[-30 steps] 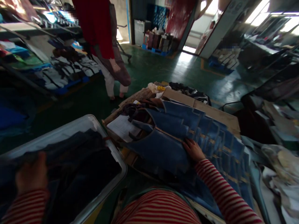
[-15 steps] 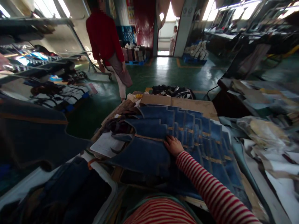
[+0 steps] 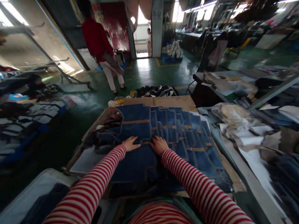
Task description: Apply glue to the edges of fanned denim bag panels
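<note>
A blue denim panel (image 3: 135, 114) with grey edging and a tan strip lies on top at the left end of the overlapping row. My left hand (image 3: 131, 144) rests flat on denim near its lower edge, fingers spread. Just to the right, my right hand (image 3: 158, 145) lies palm down with fingers stretched out, touching the denim by the panel's corner. Several more denim panels (image 3: 182, 127) fan out to the right in staggered layers. The undersides of both hands are hidden.
Cardboard (image 3: 174, 101) borders the pile at the back. A plastic bag (image 3: 232, 113) and paper scraps crowd the right side. At the lower left stands a white bin (image 3: 35, 189) with dark denim inside. Beyond, a person in a red top (image 3: 97, 37) stands on the green floor.
My left hand has come into view onto the denim. The panel that hung at the left no longer shows there, and a panel covers the row's left end. The view has turned right.
</note>
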Motion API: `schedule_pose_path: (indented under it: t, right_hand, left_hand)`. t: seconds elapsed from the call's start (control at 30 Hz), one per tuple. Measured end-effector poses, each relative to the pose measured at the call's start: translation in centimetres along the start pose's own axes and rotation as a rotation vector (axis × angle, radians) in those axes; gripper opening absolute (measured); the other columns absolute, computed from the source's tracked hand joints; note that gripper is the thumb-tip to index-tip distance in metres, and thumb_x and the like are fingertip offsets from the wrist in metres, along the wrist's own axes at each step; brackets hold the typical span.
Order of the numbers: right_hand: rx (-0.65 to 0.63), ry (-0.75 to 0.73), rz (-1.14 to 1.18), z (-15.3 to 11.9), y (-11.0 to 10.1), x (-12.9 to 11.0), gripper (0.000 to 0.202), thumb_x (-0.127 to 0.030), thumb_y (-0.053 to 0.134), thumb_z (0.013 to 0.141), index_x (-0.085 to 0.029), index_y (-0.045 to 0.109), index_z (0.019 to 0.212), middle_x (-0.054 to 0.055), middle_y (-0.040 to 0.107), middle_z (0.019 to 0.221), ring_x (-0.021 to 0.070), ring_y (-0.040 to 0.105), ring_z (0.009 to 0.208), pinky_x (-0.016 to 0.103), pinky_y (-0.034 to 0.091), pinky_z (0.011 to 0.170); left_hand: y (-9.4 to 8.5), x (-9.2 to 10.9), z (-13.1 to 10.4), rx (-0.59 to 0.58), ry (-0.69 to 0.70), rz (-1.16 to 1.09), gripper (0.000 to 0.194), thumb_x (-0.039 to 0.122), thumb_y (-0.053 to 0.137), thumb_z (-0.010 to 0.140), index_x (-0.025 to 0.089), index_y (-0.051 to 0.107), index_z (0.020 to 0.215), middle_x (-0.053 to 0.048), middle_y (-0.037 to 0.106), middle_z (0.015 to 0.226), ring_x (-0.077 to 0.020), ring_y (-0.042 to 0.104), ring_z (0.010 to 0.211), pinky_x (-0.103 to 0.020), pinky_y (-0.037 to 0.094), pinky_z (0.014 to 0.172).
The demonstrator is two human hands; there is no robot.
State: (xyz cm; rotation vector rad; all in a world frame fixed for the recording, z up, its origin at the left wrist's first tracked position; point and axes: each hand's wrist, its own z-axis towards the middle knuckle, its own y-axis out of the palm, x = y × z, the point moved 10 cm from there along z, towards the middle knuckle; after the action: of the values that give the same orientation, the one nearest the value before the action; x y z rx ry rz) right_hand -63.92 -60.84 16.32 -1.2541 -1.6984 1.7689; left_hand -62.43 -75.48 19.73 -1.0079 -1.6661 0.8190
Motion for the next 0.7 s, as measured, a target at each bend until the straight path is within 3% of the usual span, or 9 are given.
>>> schedule_pose_path:
  t: [0.07,0.17,0.3,0.43,0.53,0.7]
  right_hand:
    - [0.009,-0.006,0.003,0.0,0.0,0.0,0.047,-0.045,0.032,0.089,-0.018,0.047,0.124,0.011,0.046,0.129,0.024,0.044,0.111,0.039,0.035,0.089]
    - [0.012,0.002,-0.001,0.1,0.1,0.1,0.046,-0.045,0.032,0.089,-0.018,0.046,0.123,0.01,0.046,0.129,0.0237,0.044,0.111,0.038,0.035,0.089]
    - [0.004,0.006,-0.016,0.1,0.1,0.1,0.044,-0.043,0.033,0.089,-0.019,0.046,0.123,0.01,0.046,0.128,0.0236,0.045,0.111,0.038,0.036,0.088]
    - [0.0,-0.001,-0.037,0.2,-0.1,-0.1,0.041,-0.041,0.034,0.089,-0.018,0.049,0.119,0.011,0.049,0.124,0.0235,0.046,0.108,0.038,0.037,0.086]
    - [0.002,-0.002,-0.039,0.4,-0.1,-0.2,0.04,-0.04,0.034,0.089,-0.017,0.051,0.117,0.012,0.05,0.122,0.0236,0.047,0.106,0.038,0.037,0.085]
    - [0.009,-0.011,-0.043,0.5,0.1,-0.3,0.039,-0.038,0.032,0.09,-0.014,0.058,0.107,0.012,0.051,0.12,0.0242,0.047,0.105,0.039,0.037,0.085]
  left_hand:
    - [2.6,-1.1,-0.5,-0.042,0.017,0.085,0.064,0.057,0.051,0.071,0.02,0.047,0.124,-0.012,0.05,0.128,-0.0266,0.046,0.116,-0.039,0.038,0.094]
    - [3.6,-1.6,-0.5,-0.052,0.053,0.193,0.059,0.054,0.045,0.076,0.024,0.044,0.127,-0.01,0.044,0.133,-0.0276,0.041,0.12,-0.043,0.036,0.094]
    - [3.7,-0.7,0.1,-0.045,0.149,0.296,0.047,0.046,0.037,0.085,0.024,0.047,0.125,-0.009,0.051,0.124,-0.0258,0.045,0.112,-0.039,0.039,0.089]
    - [3.7,0.2,0.4,-0.062,0.222,0.363,0.039,0.038,0.03,0.089,0.021,0.06,0.106,-0.007,0.059,0.103,-0.0189,0.053,0.096,-0.03,0.04,0.086]
    - [3.0,0.9,0.7,-0.048,0.214,0.406,0.039,0.033,0.027,0.09,0.017,0.062,0.091,-0.008,0.06,0.093,-0.0178,0.056,0.088,-0.03,0.041,0.082]
    - [1.2,2.7,0.5,-0.007,0.185,0.452,0.035,0.028,0.025,0.091,0.015,0.058,0.095,-0.01,0.061,0.095,-0.0199,0.058,0.087,-0.032,0.043,0.077]
